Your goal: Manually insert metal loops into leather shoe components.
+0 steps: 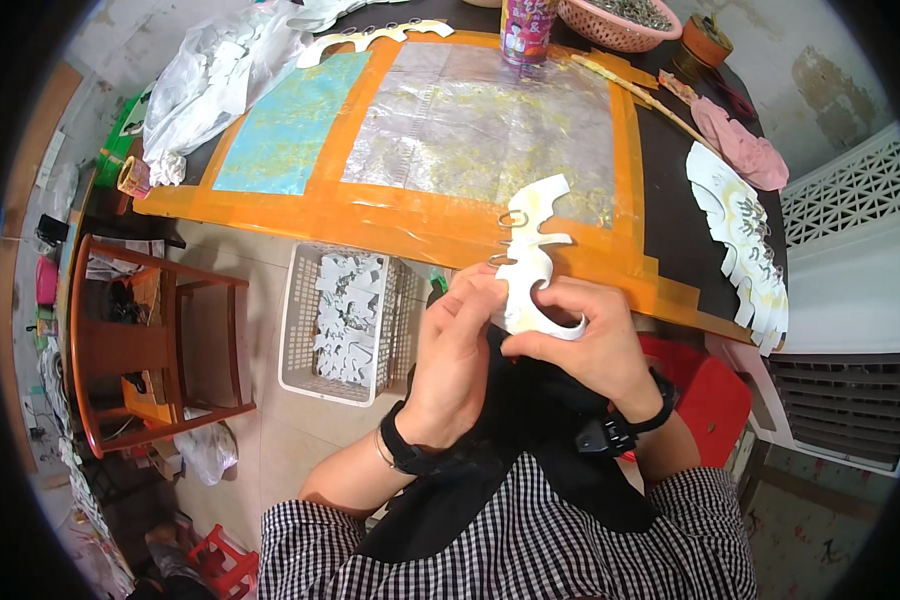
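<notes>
Both hands hold a white scalloped strip (538, 205) in front of me, at the table's near edge. Metal rings (504, 259) stick out from its left side, and yellowish smears mark its surface. My left hand (462, 325) pinches the strip's left edge near the lower ring. My right hand (598, 335) grips the curled lower end, with thumb and fingers around a rounded cutout. A stack of similar strips with yellow smears and rings (735, 235) lies at the table's right edge. Another ringed strip (370, 38) rests at the far side.
Orange tape borders the table's grey sheet (450, 120) and blue sheet (288, 130). Behind stand a purple container (527, 35), a pink basket (620, 36) of metal pieces and a plastic bag (185, 100). A stick (650, 98) lies right. Below are a white crate (295, 345) and a wooden chair (120, 340).
</notes>
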A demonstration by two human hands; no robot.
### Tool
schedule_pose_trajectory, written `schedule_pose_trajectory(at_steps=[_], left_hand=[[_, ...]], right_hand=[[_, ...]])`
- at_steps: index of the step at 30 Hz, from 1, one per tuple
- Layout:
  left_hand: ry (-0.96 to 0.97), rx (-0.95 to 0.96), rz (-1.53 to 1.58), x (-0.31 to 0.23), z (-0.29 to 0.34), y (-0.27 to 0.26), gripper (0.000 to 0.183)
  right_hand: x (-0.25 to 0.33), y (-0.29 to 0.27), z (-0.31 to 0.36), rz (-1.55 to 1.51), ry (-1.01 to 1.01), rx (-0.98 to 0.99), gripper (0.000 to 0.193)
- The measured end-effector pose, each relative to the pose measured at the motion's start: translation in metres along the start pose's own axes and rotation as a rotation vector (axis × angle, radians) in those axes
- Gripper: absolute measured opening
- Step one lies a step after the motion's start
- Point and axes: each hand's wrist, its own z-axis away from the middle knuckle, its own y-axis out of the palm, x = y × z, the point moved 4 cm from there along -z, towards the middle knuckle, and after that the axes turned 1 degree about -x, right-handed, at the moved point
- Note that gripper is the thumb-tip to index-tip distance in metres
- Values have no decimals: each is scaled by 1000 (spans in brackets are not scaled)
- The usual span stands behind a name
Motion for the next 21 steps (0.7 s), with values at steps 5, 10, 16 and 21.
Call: schedule_pose_trajectory(at_steps=[5,10,16,21], left_hand=[[-156,25,10,-2,2,-5,21],[-334,24,86,-1,4,-15,34],[-345,97,212,9,4,-35,41],[-398,233,149,-13,5,-6,47]], right_hand=[[1,4,-1,87,-120,-96,25],[-10,-2,-4,-57,-34,67,21],[-8,1,-4,-153,77,181,20],[-14,-4,-5,-222,132,228,19]])
